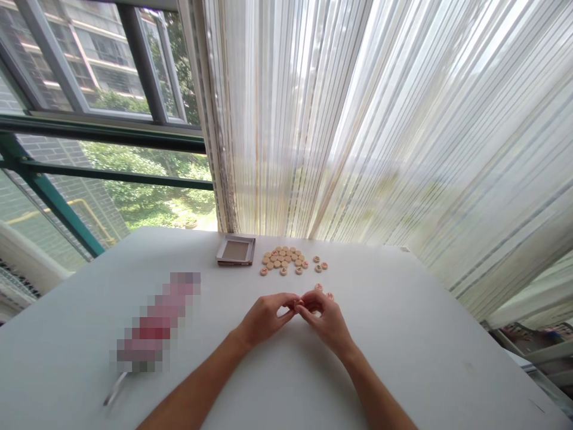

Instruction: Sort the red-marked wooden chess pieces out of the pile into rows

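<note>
Over the white table, my left hand (267, 318) and my right hand (326, 319) meet at their fingertips, both closed in a pinch. Between them is a small round wooden xiangqi piece (298, 304), mostly covered by the fingers. Just beyond my right hand lie xiangqi pieces with red marks, one (318, 287) partly behind the fingers and another (330, 296) to its right. Farther back sits a cluster of light wooden pieces (282, 258), most with no mark showing. Around its front and right are several marked pieces, some red and some dark.
A shallow open box (236, 251) stands left of the cluster at the table's far edge. On the left lies a long pinkish object (154, 325), blurred out, with a thin light end. A sheer striped curtain (286, 119) hangs behind the white table (430, 358), beside an open window.
</note>
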Available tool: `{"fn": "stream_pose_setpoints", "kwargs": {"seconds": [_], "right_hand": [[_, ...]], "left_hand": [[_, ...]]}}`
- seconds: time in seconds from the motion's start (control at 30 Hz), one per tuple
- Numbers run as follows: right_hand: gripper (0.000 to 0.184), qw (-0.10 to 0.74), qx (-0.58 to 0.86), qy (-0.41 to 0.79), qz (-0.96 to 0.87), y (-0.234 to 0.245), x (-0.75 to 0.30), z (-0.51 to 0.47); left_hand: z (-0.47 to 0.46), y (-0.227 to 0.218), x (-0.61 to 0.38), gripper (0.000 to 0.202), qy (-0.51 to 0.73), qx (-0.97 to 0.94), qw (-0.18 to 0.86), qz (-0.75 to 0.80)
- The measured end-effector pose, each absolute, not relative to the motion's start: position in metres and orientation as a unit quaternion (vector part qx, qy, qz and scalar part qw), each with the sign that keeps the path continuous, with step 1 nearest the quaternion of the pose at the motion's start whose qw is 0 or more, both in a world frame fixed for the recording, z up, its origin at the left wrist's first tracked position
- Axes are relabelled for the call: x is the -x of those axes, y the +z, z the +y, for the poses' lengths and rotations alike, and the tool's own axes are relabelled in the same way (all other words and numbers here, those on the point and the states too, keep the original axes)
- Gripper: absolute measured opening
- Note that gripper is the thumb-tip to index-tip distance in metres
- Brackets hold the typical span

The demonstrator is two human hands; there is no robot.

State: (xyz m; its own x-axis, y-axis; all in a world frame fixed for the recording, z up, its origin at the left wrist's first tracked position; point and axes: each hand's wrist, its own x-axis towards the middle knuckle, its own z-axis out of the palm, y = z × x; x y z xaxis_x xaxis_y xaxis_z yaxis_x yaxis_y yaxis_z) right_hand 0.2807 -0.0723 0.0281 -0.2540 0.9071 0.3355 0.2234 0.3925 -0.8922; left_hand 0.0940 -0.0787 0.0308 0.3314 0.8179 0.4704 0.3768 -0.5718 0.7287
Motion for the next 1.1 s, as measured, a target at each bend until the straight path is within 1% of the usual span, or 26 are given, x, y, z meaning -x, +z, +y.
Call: {"fn": "stream_pose_setpoints", "kwargs": {"seconds": [0.17,0.4,0.63,0.9,1.1], "right_hand": [[0.022,0.457,0.418,0.38,-0.687,0.027,-0.282,-0.073],[0.026,0.462,0.403,0.407,-0.677,0.03,-0.282,-0.073],[0.023,0.485,0.391,0.414,-0.665,0.029,-0.283,-0.072],[0.018,0.468,0.371,0.391,-0.7,0.034,-0.281,-0.074],[0.018,0.469,0.38,0.383,-0.699,0.032,-0.283,-0.073]], "left_hand": [[-0.079,0.032,-0.094,0.02,0.41,-0.791,0.244,0.382],[-0.08,0.033,-0.095,0.016,0.419,-0.769,0.273,0.4],[-0.073,0.023,-0.096,0.029,0.464,-0.713,0.341,0.399],[-0.071,0.02,-0.096,0.033,0.482,-0.688,0.374,0.393],[-0.071,0.021,-0.096,0.034,0.477,-0.664,0.437,0.376]]}}
